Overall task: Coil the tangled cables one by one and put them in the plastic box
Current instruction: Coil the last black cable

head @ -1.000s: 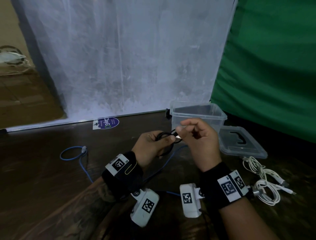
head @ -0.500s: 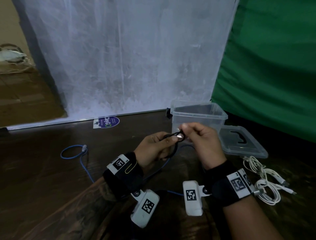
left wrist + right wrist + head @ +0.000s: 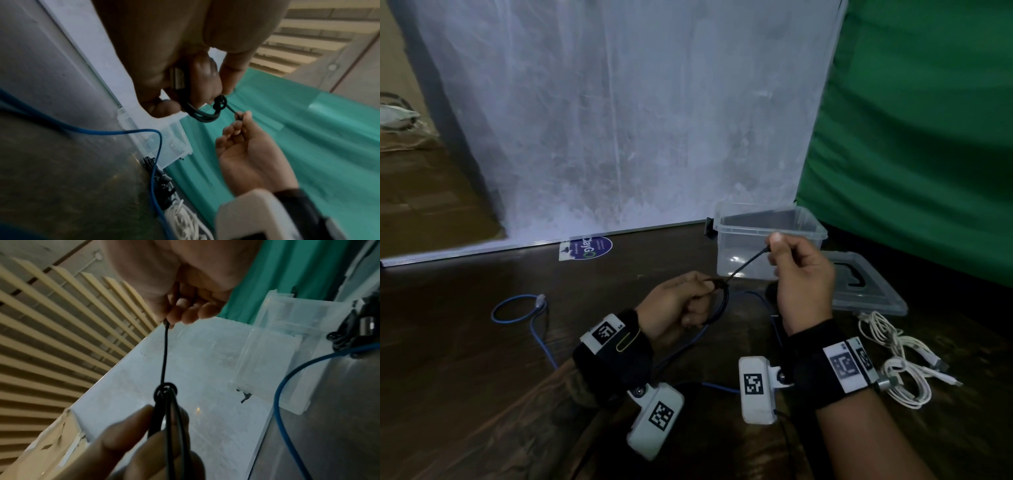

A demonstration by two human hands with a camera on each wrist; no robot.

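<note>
My left hand (image 3: 681, 301) grips a small coil of black cable (image 3: 722, 305) above the dark wooden table. The coil (image 3: 203, 113) has a wrap knotted round it, and its metal plug (image 3: 177, 78) lies in my palm. My right hand (image 3: 799, 274) pinches the cable's free end (image 3: 166, 344) and holds it taut, up and to the right of the coil (image 3: 166, 402). The clear plastic box (image 3: 770, 240) stands open just behind both hands. A blue cable (image 3: 530, 311) trails across the table at left. A white cable bundle (image 3: 900, 363) lies at right.
The box's clear lid (image 3: 866, 284) lies flat to the right of the box. Another black cable bundle (image 3: 347, 335) sits by the box beside the blue cable (image 3: 287, 386). A white sheet (image 3: 619, 120) and green cloth (image 3: 928, 137) stand behind the table. A round sticker (image 3: 589, 248) lies near the back edge.
My right hand has pulled the black cable's end up and to the right, away from the left hand, drawing the strand taut. The left hand keeps its grip on the coil.
</note>
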